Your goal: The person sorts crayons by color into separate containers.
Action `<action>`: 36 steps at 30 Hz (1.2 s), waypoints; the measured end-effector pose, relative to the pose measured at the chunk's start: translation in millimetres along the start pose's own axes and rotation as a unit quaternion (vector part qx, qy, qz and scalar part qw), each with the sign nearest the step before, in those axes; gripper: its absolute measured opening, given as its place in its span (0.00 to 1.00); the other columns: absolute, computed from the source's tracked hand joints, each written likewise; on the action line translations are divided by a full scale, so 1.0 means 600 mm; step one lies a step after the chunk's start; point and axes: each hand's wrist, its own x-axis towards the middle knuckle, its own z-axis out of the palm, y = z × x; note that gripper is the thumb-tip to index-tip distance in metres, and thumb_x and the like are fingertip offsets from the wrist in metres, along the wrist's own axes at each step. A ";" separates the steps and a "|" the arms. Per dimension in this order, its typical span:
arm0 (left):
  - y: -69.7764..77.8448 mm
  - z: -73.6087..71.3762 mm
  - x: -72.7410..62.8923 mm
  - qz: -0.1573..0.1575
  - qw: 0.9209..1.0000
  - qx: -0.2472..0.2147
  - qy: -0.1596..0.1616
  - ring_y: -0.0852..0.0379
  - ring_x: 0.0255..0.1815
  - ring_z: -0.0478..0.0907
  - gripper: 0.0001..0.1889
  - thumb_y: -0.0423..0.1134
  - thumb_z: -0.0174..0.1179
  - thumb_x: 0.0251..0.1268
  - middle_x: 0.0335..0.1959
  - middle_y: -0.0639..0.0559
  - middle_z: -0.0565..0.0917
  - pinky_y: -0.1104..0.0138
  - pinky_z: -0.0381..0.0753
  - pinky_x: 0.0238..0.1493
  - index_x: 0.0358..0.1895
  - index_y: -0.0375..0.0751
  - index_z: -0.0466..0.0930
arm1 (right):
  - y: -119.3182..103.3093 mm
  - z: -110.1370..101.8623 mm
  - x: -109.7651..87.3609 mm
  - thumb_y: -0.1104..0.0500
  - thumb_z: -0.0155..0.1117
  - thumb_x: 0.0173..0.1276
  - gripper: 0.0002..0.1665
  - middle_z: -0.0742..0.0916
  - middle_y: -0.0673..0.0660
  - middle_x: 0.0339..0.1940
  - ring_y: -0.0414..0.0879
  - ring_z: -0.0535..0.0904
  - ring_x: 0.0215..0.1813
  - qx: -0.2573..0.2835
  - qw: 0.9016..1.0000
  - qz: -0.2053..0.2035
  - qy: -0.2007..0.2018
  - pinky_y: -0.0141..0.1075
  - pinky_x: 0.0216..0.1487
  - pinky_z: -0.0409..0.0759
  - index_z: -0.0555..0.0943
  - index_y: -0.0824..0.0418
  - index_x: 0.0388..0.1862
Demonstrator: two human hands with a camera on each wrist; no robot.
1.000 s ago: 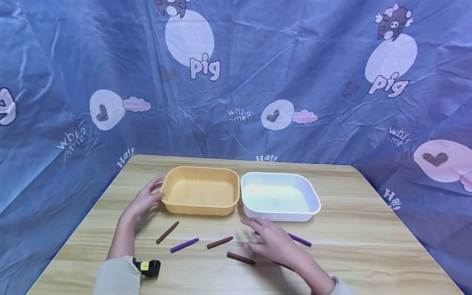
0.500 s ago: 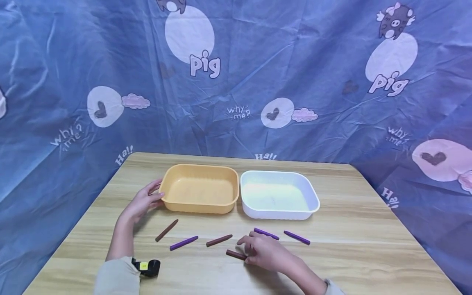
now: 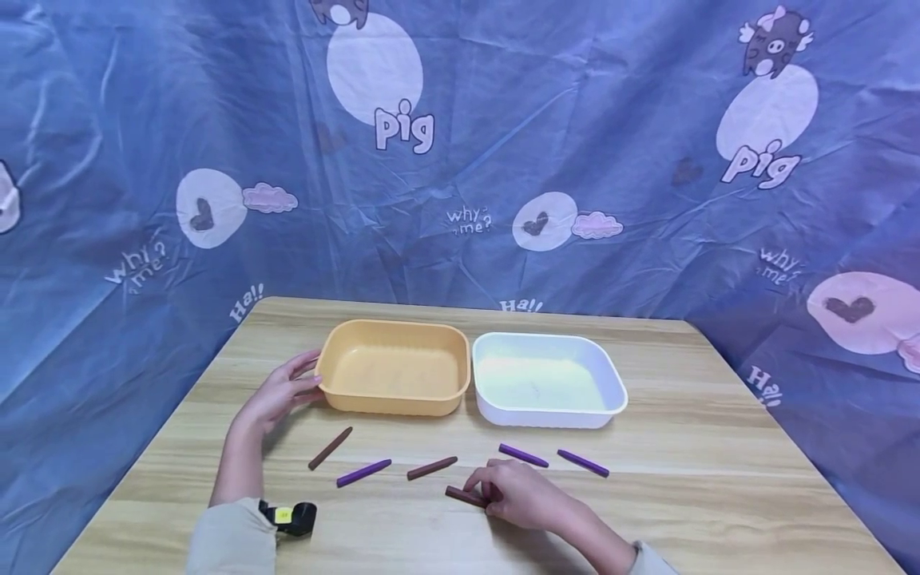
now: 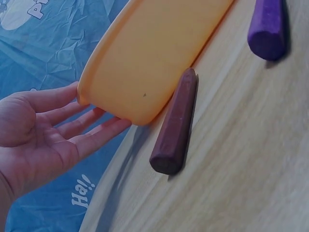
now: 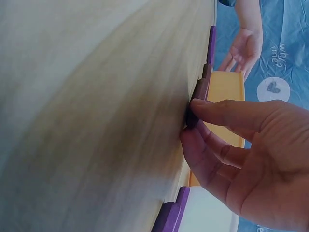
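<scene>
Right hand come down since a second ago, pinching brown crayon, free end toward 10 o'clock, purple crayon at 12, white tray beyond, orange tray at 10:30, left hand, fingers straight, touching its 9 o'clock side

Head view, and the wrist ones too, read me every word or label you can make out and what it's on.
"pig": twice on the blue cloth backdrop
"why me?": three times on the backdrop, head view
"Ha!!": three times on the backdrop, head view
Other backdrop lettering: cut off by picture edges
Yellow label on the black wrist device: too small to read
White tray: faint mark on its floor, unreadable
Crayons, orange tray: no lettering visible
</scene>
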 end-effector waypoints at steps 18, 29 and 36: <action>0.002 0.003 0.003 -0.005 1.000 -0.006 0.001 0.34 0.61 0.59 0.32 0.24 0.44 0.66 0.67 0.27 0.49 0.55 0.71 0.55 0.69 0.26 0.40 | 0.000 -0.049 0.031 0.74 0.64 0.45 0.25 0.77 0.43 0.25 0.36 0.73 0.28 -0.027 0.998 -0.022 0.045 0.28 0.29 0.72 0.83 0.53 0.42; 0.002 0.002 0.001 -0.005 1.000 -0.002 0.002 0.38 0.61 0.61 0.32 0.24 0.44 0.67 0.67 0.27 0.49 0.56 0.70 0.55 0.70 0.26 0.40 | -0.006 -0.069 0.064 0.70 0.66 0.49 0.21 0.77 0.48 0.30 0.38 0.73 0.26 -0.033 0.998 -0.020 0.051 0.28 0.26 0.72 0.83 0.54 0.43; 0.003 0.005 -0.001 -0.006 1.000 -0.003 0.004 0.51 0.55 0.69 0.31 0.24 0.44 0.66 0.67 0.28 0.50 0.54 0.69 0.57 0.70 0.26 0.40 | -0.004 -0.074 0.082 0.70 0.65 0.51 0.20 0.76 0.48 0.27 0.39 0.72 0.26 -0.049 0.996 -0.034 0.060 0.29 0.27 0.71 0.83 0.54 0.43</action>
